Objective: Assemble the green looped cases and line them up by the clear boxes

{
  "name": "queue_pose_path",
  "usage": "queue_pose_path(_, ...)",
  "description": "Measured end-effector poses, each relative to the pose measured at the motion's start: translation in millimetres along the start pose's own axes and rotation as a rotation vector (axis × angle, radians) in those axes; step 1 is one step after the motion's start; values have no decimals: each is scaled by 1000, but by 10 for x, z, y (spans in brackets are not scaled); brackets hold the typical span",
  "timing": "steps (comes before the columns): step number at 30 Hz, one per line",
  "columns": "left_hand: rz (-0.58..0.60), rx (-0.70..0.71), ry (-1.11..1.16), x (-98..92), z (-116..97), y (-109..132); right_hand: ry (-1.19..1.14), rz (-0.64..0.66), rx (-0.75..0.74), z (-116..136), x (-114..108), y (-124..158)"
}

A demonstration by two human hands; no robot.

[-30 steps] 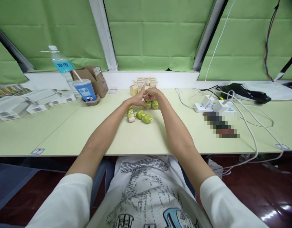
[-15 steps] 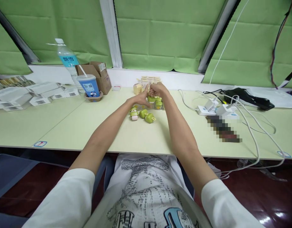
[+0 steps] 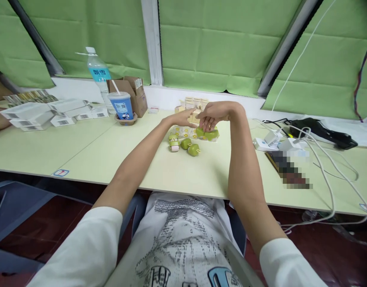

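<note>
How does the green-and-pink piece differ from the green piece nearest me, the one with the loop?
The green-and-pink piece has a pink end facing you; the looped green piece shows none. The green-and-pink piece looks longer and blockier, the looped green piece rounder. Both lie loose on the table.

The one view looks from the person's head, forward and down, with the shirt (image 3: 183, 235) close at the bottom, the table (image 3: 180, 173) farther off and the green blinds (image 3: 219, 56) filling the top.
</note>
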State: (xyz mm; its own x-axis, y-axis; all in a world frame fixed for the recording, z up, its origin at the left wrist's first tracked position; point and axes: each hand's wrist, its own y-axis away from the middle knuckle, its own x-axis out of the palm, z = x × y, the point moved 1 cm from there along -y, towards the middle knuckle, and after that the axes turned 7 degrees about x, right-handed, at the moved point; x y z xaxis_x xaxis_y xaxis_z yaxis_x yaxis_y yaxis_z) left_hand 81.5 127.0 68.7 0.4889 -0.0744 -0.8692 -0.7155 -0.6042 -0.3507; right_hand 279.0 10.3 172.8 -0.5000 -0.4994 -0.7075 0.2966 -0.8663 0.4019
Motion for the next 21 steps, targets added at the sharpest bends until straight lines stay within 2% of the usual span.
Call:
queue_pose_path(3, -1, -114, -46, -230, -239, 218, 72, 149, 70, -70, 109, -194)
queue_pose_path(5, 5, -96, -85, -283, -410, 475, 88, 195, 98, -109, 177, -317)
queue_pose_path(6, 18, -76, -107, -275, -478, 622, 88, 210, 107, -125, 206, -369)
queue_pose_path(8, -34, -43, -179, -218, -553, 915, 77, 232, 126, -150, 251, -448)
queue_pose_path(12, -266, -93, -121, -56, -434, 1317, 20, 247, 147, -171, 285, -487)
queue_pose_path(14, -315, -132, -115, 14, -317, 1388, -13, 220, 157, -165, 271, -458)
queue_pose_path(17, -300, -177, -142, 92, -205, 1391, -22, 119, 141, -140, 206, -395)
queue_pose_path(21, -223, -147, -196, 128, -238, 1354, 11, 2, -52, -54, 121, -343)
